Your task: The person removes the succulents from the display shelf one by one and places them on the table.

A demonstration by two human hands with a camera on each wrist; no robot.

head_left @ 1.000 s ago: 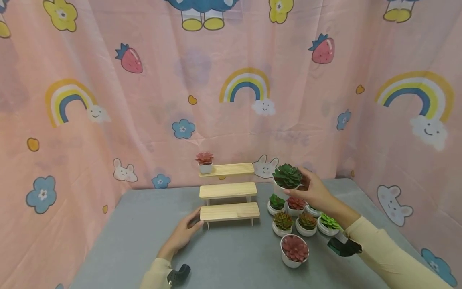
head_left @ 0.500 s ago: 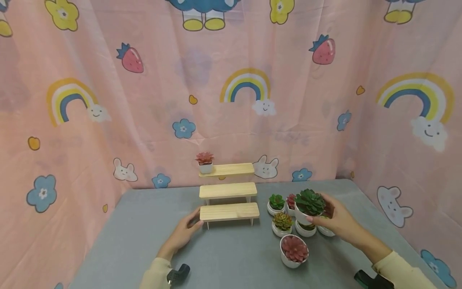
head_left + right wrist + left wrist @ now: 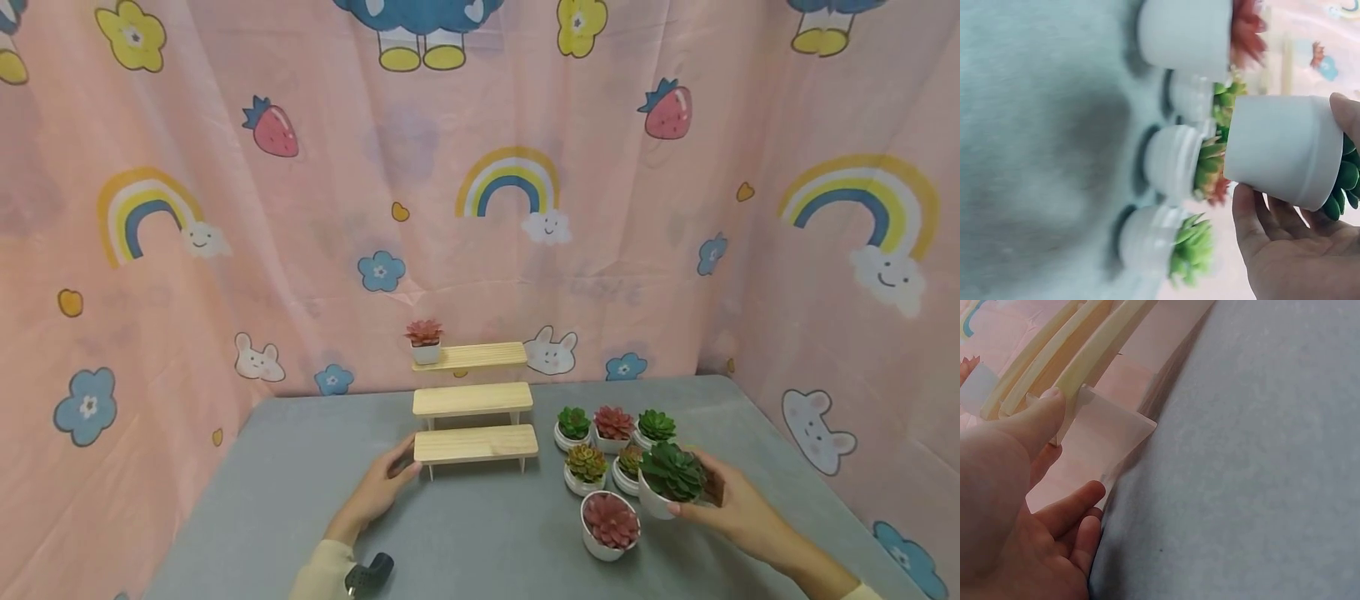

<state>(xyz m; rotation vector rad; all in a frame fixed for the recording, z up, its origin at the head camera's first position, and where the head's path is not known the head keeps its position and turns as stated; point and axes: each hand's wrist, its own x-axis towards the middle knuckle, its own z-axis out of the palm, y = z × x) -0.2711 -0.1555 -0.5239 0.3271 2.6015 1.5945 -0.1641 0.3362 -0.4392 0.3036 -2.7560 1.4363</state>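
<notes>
My right hand [image 3: 738, 512] grips a white pot with a dark green succulent [image 3: 672, 473], thumb on the near side and fingers behind. In the right wrist view this pot [image 3: 1282, 150] hangs above the grey table, its shadow below. My left hand [image 3: 375, 492] holds the left end of the lowest step of a three-step wooden display stand [image 3: 476, 444]; in the left wrist view the thumb lies against the board [image 3: 1082, 369], with fingers below. A pink succulent in a square white pot [image 3: 425, 354] stands at the top step's left end.
Right of the stand, small potted succulents are grouped, among them a green one [image 3: 573, 425], a red one [image 3: 613, 425] and a yellowish one [image 3: 586, 467]. A larger white pot with a reddish succulent [image 3: 610, 529] stands in front. A pink printed curtain [image 3: 315, 208] backs the table.
My right hand has carried the dark green succulent rightward, down and nearer to me, from above the back of the group to its front right side. The left hand stays at the stand.
</notes>
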